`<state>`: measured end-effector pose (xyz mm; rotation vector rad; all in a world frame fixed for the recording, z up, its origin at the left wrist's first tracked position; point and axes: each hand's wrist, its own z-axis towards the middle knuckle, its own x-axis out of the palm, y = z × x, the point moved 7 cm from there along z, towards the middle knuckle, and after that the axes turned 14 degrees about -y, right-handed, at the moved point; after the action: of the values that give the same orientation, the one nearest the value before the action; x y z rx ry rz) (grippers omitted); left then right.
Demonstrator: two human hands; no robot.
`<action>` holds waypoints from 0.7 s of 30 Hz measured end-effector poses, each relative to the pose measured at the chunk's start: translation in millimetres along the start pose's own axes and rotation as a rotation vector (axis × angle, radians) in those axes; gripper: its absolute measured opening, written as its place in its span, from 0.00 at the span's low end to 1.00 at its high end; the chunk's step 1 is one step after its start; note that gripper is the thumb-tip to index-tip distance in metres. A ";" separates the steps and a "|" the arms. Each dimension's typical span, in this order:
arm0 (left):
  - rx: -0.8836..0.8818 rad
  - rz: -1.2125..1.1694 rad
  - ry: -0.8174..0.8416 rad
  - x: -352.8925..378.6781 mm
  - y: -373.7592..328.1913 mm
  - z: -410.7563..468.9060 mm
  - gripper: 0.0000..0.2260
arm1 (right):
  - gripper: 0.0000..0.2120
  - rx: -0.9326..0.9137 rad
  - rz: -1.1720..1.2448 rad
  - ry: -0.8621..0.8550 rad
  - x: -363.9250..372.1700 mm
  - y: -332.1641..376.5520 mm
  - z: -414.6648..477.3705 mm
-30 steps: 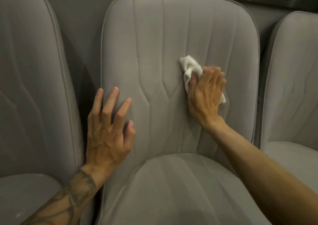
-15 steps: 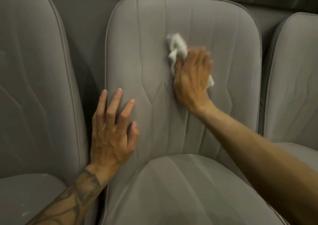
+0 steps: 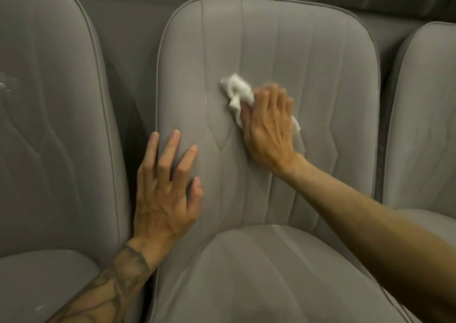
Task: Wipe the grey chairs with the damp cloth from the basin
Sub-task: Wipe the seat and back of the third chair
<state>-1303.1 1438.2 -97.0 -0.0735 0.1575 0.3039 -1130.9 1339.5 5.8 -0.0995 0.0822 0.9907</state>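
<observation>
on the middle chair's backrest (image 3: 308, 58), right hand (image 3: 269, 127) presses flat on white cloth (image 3: 238, 94); left hand (image 3: 165, 194) lies spread, empty, at its left edge.

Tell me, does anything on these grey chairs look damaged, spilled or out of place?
Nothing clearly damaged. The left chair has faint pale smudges at the backrest's left edge and on its seat, too blurred to identify. Otherwise the right hand presses the white cloth on the middle chair; the left hand rests flat.
</observation>
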 end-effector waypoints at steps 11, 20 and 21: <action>0.008 -0.004 0.005 1.3 -0.1 0.0 0.23 | 0.12 0.070 0.035 -0.066 13.4 6.1 -0.2; 0.004 0.010 0.009 4.4 2.6 -2.9 0.23 | 0.11 0.134 -0.111 -0.299 16.3 -41.5 76.8; 0.005 0.008 0.005 4.2 2.3 -2.5 0.23 | 0.11 0.197 -0.129 -0.322 15.2 -37.2 69.4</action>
<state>-1300.2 1441.4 -100.2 -0.0683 0.1635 0.3110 -1089.8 1340.3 74.7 0.2331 -0.1211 0.8541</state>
